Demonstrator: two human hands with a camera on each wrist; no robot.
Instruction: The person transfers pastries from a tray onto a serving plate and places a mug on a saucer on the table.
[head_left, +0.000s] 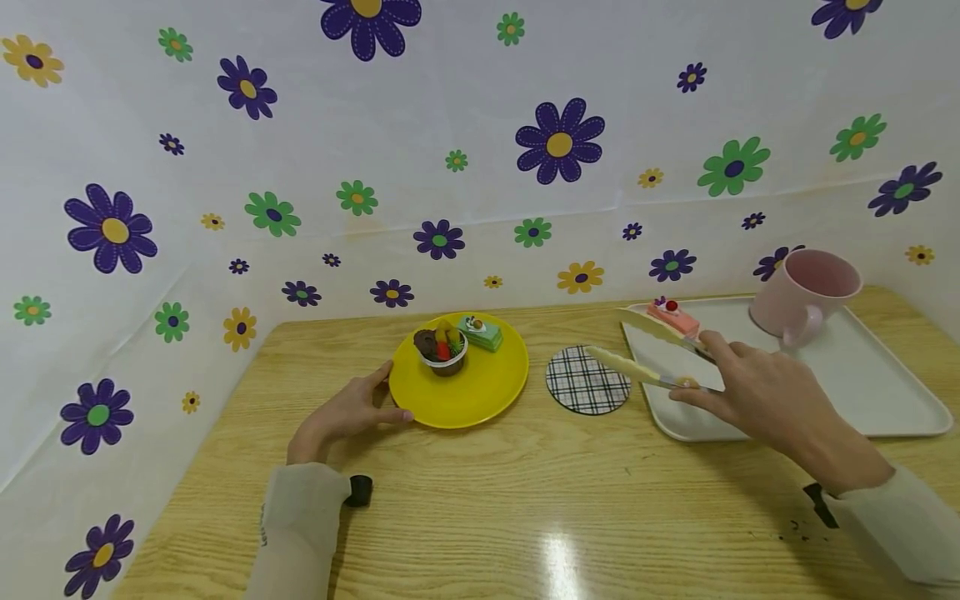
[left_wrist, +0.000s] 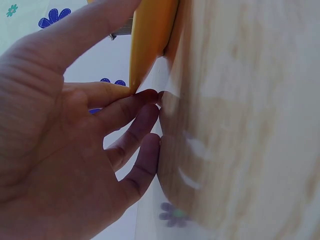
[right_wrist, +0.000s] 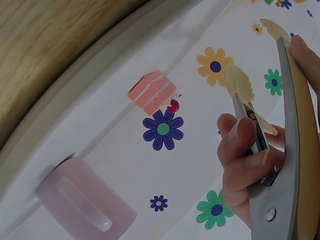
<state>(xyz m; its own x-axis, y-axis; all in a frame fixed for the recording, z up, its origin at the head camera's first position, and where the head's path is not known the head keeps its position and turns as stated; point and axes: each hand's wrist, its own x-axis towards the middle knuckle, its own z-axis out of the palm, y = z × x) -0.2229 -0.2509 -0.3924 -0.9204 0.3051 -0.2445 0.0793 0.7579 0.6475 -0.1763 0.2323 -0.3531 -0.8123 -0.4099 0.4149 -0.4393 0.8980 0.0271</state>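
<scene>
At the left edge of the yellow plate point(head_left: 480, 392), my left hand point(head_left: 356, 408) holds the rim between thumb and index finger. Its other fingertips rest on the table in the left wrist view. On that plate sit a fruit-topped chocolate cupcake point(head_left: 442, 354) and a green cake slice point(head_left: 482, 333). My right hand point(head_left: 768, 392) grips a pair of tongs point(head_left: 630, 367), whose cream tips are spread apart with nothing between them. Just beyond the tongs, a pink cake slice point(head_left: 678, 317) with a red cherry sits at the left back of the white tray point(head_left: 862, 396).
A pink mug point(head_left: 798, 296) stands at the back of the tray, its handle toward the front. Between plate and tray lies a round checked coaster point(head_left: 588, 385), partly under the tongs in the head view. A flower-printed sheet point(head_left: 465, 108) rises behind the wooden table point(head_left: 465, 500).
</scene>
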